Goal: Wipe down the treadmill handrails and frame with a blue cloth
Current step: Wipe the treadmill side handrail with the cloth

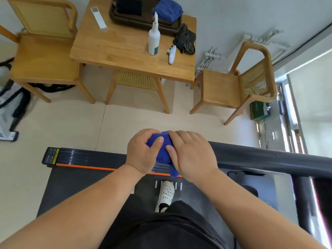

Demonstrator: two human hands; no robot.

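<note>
Bunched blue fabric cloth sits between the left hand (thumb on top) and right hand, both gripping it.

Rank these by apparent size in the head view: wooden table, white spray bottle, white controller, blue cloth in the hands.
1. wooden table
2. white spray bottle and blue cloth: similar; the cloth is nearer and partly covered, so unranked
3. white controller
</note>
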